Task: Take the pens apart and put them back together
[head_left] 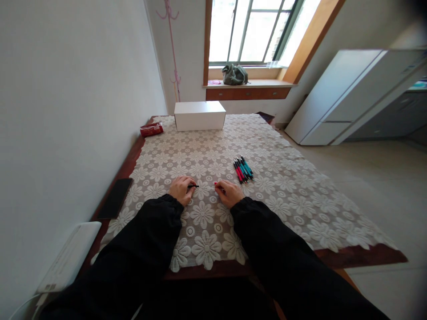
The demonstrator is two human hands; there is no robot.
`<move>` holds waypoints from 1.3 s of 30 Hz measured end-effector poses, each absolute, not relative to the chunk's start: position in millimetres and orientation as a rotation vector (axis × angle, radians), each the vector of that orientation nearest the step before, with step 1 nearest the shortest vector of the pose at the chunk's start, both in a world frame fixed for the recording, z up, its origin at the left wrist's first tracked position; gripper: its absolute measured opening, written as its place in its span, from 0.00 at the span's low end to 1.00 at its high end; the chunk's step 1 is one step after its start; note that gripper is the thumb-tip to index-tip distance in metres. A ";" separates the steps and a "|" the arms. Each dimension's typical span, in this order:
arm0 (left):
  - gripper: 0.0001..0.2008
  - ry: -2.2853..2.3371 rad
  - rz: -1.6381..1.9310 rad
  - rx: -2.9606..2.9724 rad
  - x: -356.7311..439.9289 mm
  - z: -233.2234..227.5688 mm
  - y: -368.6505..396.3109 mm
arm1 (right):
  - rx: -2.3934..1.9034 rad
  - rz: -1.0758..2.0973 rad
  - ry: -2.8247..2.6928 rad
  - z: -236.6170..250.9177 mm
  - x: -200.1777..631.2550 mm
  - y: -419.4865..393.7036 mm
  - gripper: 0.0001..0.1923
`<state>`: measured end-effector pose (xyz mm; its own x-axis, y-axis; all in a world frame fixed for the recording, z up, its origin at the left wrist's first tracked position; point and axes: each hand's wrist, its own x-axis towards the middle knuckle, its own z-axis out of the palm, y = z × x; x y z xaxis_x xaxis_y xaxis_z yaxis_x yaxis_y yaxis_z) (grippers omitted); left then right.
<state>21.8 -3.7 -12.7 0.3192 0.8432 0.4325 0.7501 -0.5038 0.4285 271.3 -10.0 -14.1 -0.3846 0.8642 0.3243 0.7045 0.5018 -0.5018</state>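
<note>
Black sleeves (160, 249) lead to left hand (181, 190) pinching black pen tip (193, 186); right hand (229, 194) pinching red pen barrel (216, 183), beside pen pile (243, 169) on lace tablecloth (283, 186).

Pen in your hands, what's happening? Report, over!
Left hand pinches the pen's dark tip; right hand grips its pink end. Pen held level just above the lace tablecloth. Pile of pens lies beside the right hand, nothing between.
</note>
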 end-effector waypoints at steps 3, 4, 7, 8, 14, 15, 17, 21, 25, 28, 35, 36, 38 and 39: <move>0.05 1.454 0.957 2.443 22.1 -11.7 -3.4 | -1.283 0.386 -2.191 -15.0 271.3 -9.7 0.02; 0.06 1.440 0.957 2.447 22.4 -11.1 -3.6 | -1.285 0.387 -2.190 -15.2 271.2 -9.7 0.02; 0.06 1.385 0.931 2.452 23.5 -9.4 -4.7 | -1.291 0.378 -2.188 -14.7 270.9 -10.0 0.02; 0.06 1.373 0.917 2.451 23.8 -8.9 -5.0 | -1.292 0.373 -2.190 -14.3 270.8 -10.1 0.02; 0.07 1.432 0.914 2.414 23.4 -8.0 -6.2 | -1.298 0.366 -2.167 -13.2 270.5 -10.3 0.03; 0.07 1.439 0.917 2.407 23.3 -8.1 -6.4 | -1.302 0.366 -2.161 -13.3 270.5 -10.4 0.03; 0.08 1.443 0.923 2.394 23.3 -8.1 -7.0 | -1.306 0.371 -2.158 -13.4 270.4 -10.5 0.03; 0.08 1.393 0.925 2.378 24.7 -6.6 -9.3 | -1.297 0.371 -2.172 -12.5 269.9 -11.1 0.03; 0.08 1.374 0.880 2.373 26.1 -4.0 -10.6 | -1.296 0.373 -2.178 -11.0 269.8 -11.6 0.03; 0.09 1.425 0.813 2.357 26.5 -2.1 -10.8 | -1.300 0.382 -2.179 -11.3 270.0 -11.5 0.03; 0.09 1.444 0.790 2.338 27.5 1.7 -12.3 | -1.307 0.411 -2.176 -13.9 269.7 -11.4 0.03; 0.09 1.441 0.798 2.336 27.6 1.9 -12.4 | -1.301 0.411 -2.181 -13.7 269.6 -11.5 0.03; 0.08 1.420 0.812 2.336 27.6 2.0 -12.5 | -1.292 0.402 -2.196 -13.0 269.4 -11.8 0.04; 0.08 1.406 0.818 2.337 27.6 1.8 -12.5 | -1.289 0.396 -2.202 -12.6 269.3 -11.9 0.04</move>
<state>27.6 -12.5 1.8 0.3614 0.8763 0.3187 0.7098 -0.4802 0.5154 269.3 -11.9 -12.6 -0.3873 0.8681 0.3106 0.7054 0.4959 -0.5065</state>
